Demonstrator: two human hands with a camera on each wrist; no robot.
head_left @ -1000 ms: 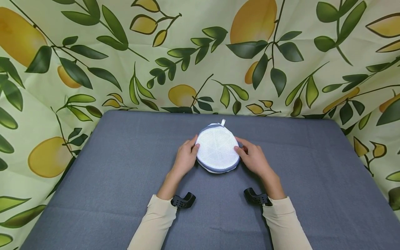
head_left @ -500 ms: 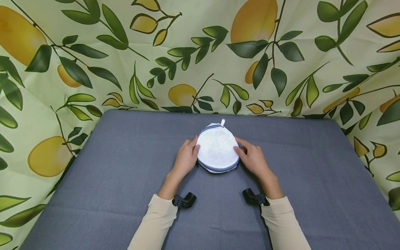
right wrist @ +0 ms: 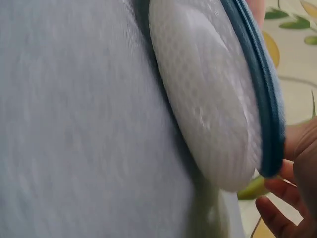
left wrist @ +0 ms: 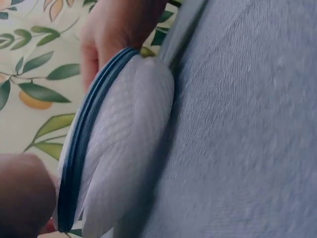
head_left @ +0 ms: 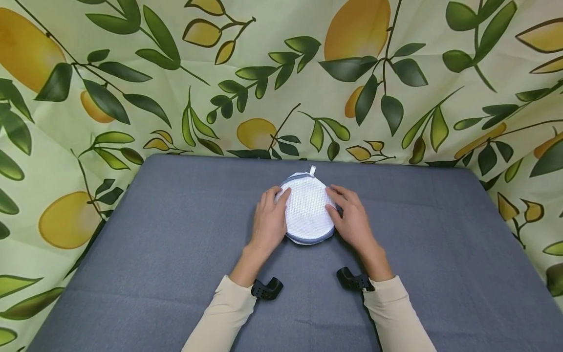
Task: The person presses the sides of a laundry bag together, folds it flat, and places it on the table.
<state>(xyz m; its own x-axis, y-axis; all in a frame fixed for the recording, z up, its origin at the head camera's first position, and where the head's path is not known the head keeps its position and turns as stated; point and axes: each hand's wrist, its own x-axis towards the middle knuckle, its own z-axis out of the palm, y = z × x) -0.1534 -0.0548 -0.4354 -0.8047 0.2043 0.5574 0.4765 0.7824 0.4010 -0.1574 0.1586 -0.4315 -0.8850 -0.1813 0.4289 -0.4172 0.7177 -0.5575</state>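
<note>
A round white mesh laundry bag with a blue zip band round its rim lies on the table in the head view, its white loop tab pointing to the far side. My left hand rests over the bag's left edge, thumb on the mesh top. On the right edge lies my right hand, thumb and forefinger apart on the mesh. The right wrist view shows the blue zip band side-on, with loosely spread fingers beside it. The bag's puffy side fills the left wrist view.
A grey-blue cloth covers the table. Behind and at both sides hangs a curtain printed with lemons and leaves. Each wrist wears a black camera mount.
My left hand has moved right and farther over the bag's top. The right hand's fingers have shifted from the rim onto the mesh. The bag has barely moved.
</note>
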